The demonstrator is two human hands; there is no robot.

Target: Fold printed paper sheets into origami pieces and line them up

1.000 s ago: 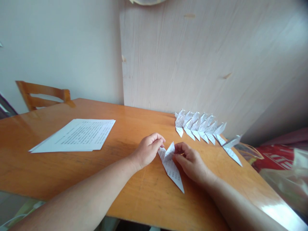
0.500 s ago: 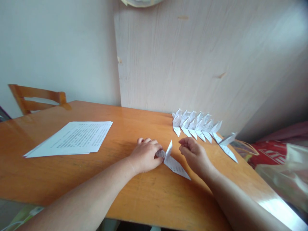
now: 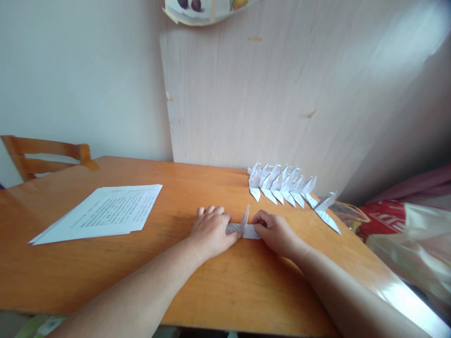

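Newly swung crosswise: printed folded paper (image 3: 251, 232), pointed flap (image 3: 245, 219) upright, left fingers (image 3: 227, 217) and right fingers (image 3: 260, 218) pinching ends.

1. Folded paper (image 3: 251, 232): a single white piece, creased into a narrow form with a raised point, lying on the table (image 3: 282, 291) between its far and near edges, closer to the right edge than the left.
2. Standing flap (image 3: 245, 220): slender, pointed, rising near the middle, tip tilted slightly rightward.
3. Left part (image 3: 233, 228): low, shaded, bearing small dark print.
4. Right part (image 3: 251, 232): low and paler, roughly parallel to the near edge; outer end hidden.
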